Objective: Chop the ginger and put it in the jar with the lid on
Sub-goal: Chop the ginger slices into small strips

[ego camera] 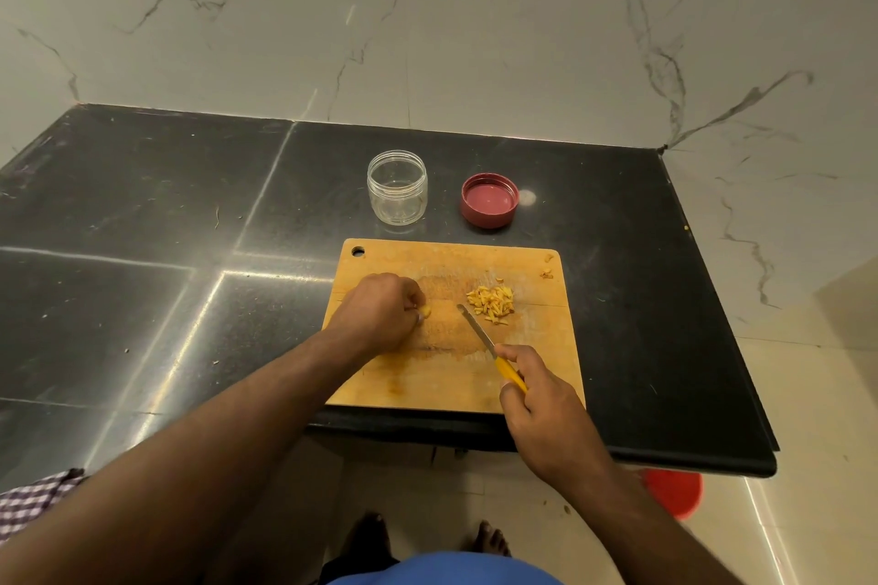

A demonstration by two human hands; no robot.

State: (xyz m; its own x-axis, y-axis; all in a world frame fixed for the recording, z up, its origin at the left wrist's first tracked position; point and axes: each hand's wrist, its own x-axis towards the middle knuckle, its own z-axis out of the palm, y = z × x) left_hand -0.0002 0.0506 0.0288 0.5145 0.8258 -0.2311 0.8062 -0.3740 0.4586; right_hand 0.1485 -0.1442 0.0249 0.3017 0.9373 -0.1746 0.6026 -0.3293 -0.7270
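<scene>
Diagonally, the knife (480,333) points up-left toward the ginger piece (424,312).

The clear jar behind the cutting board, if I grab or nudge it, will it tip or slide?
The clear jar looks squat and wide-mouthed, so it probably resists tipping. It appears empty and thin-walled, likely plastic, so probably light. On the glossy black counter a nudge would likely slide it rather than topple it.

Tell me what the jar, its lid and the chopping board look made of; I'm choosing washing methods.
Jar: clear, glossy, glass or plastic, the look leaves it open. Lid: dull red, moulded, ridged rim, likely plastic. Chopping board: pale wood or bamboo, matt, stained and scored.
</scene>
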